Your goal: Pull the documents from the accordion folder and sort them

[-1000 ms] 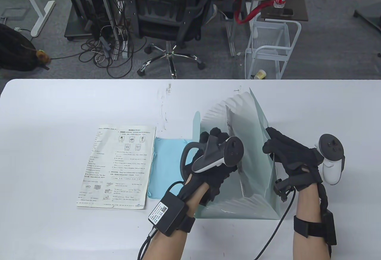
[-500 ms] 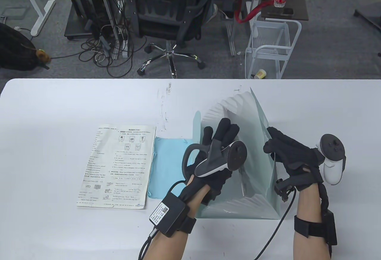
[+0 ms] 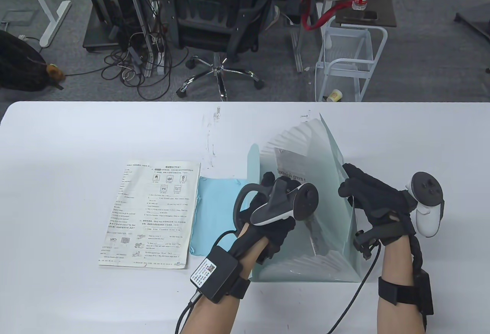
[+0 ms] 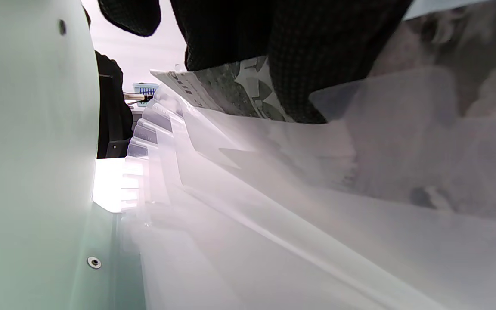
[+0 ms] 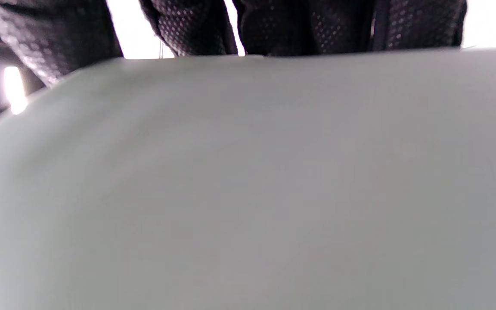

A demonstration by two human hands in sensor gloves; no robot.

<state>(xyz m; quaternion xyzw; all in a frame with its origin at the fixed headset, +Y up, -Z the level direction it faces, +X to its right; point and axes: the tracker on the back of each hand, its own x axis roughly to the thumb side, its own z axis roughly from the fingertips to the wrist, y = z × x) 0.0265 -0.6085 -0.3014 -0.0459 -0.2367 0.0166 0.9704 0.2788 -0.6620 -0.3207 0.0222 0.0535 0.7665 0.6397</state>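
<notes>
Worksheet (image 3: 151,213) & blue sheet (image 3: 214,215) block table (image 3: 76,139) left of folder (image 3: 337,158); far side free.

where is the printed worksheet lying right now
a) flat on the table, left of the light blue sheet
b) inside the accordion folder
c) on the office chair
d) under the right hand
a: the table view shows the printed worksheet flat on the table, just left of the light blue sheet, outside the accordion folder.

left hand (image 3: 273,215) fingertips hidden inside accordion folder (image 3: 333,158), newspaper (image 3: 293,171) headline cut off
</notes>
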